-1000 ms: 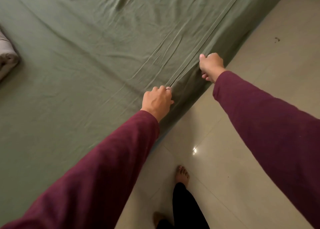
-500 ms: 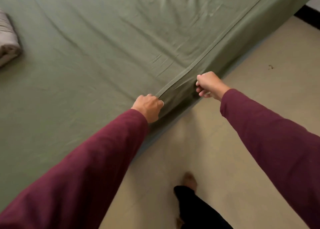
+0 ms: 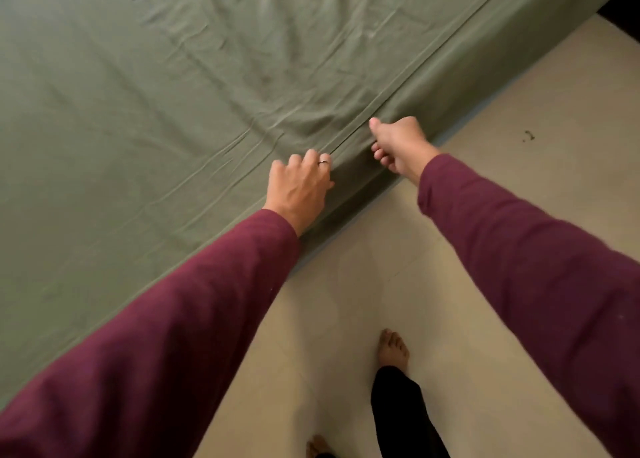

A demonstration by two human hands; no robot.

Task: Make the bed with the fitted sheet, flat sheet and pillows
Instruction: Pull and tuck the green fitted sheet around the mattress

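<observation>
Both hands on the bed edge.
My left hand (image 3: 300, 187) and right hand (image 3: 398, 142) grip the wrinkled olive-green cotton sheet (image 3: 194, 86), fingers curled into its fold.

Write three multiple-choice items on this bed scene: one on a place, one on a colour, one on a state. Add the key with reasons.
1. Where do both hands work?
A. at the bed's side edge
B. at the bed's middle
C. on the floor

2. What colour is the sheet?
A. white
B. green
C. blue

3. How is the right hand?
A. flat and open
B. hanging idle
C. curled in a grip on the sheet

Key: 1 A, the left hand and right hand sit along the edge seam; 2 B, the sheet is plainly green; 3 C, its fingers curl round the cloth.
</observation>
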